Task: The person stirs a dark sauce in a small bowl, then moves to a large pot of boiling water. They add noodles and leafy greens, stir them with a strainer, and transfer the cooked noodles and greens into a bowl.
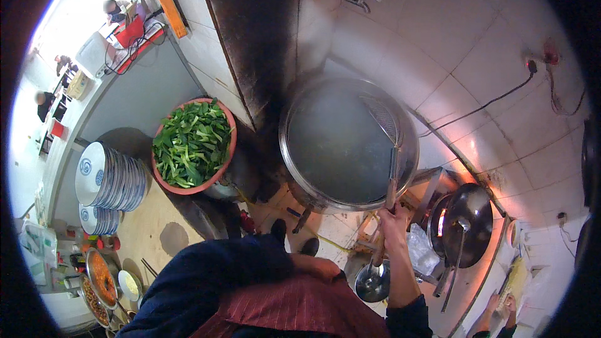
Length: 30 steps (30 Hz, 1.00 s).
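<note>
My right hand [393,226] grips the wooden handle of a long-handled wire skimmer [389,124]. The skimmer's mesh head rests inside a large round metal pot [283,148], over cloudy, steaming liquid [333,150]. My left hand [320,268] is held low against the dark red striped apron [286,303]; it is blurred and its fingers are hard to make out. Under my right forearm sits a metal pan [372,284], and the lower end of the handle overlaps it. Left of the pot stands a terracotta-coloured tub [162,179] heaped with cut leafy greens [195,143].
A dark wok [469,225] stands by a lit burner [442,222], with a ladle [453,267] across it. Stacked plates [112,178] and a pan of orange-red food [100,277] are on the left. Another person's hands [500,303] handle something yellowish at lower right.
</note>
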Motion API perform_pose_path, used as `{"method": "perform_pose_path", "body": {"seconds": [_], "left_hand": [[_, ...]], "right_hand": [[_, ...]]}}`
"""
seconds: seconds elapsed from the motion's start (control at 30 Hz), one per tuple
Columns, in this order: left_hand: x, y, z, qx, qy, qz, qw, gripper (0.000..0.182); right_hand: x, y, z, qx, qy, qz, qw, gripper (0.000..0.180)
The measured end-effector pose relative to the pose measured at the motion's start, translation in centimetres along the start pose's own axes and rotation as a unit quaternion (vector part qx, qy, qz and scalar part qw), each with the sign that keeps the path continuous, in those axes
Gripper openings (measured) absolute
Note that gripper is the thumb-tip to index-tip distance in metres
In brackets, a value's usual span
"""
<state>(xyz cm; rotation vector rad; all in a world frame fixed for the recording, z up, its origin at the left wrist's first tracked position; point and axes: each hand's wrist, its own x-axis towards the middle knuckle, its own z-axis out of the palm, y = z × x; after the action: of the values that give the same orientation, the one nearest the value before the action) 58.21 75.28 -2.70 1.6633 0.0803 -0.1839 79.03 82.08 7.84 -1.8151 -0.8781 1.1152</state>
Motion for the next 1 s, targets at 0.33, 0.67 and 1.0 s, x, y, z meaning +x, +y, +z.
{"method": "perform_pose_path", "body": {"seconds": [0.33,0.67,1.0], "left_hand": [[-5.6,-3.7,-1.0,0.064,-0.001,-0.016,0.998,0.033],[-15.0,0.6,-2.8,0.149,0.147,-0.064,0.976,0.032],[-18.4,8.4,-4.5,-0.032,0.214,-0.044,0.975,0.036]], "right_hand": [[3.3,0.6,3.2,0.009,0.011,0.036,0.999,0.009],[6.8,1.4,4.8,-0.008,0.032,0.150,0.988,0.005],[5.6,3.8,9.7,0.522,-0.157,0.340,0.766,0.008]]}}
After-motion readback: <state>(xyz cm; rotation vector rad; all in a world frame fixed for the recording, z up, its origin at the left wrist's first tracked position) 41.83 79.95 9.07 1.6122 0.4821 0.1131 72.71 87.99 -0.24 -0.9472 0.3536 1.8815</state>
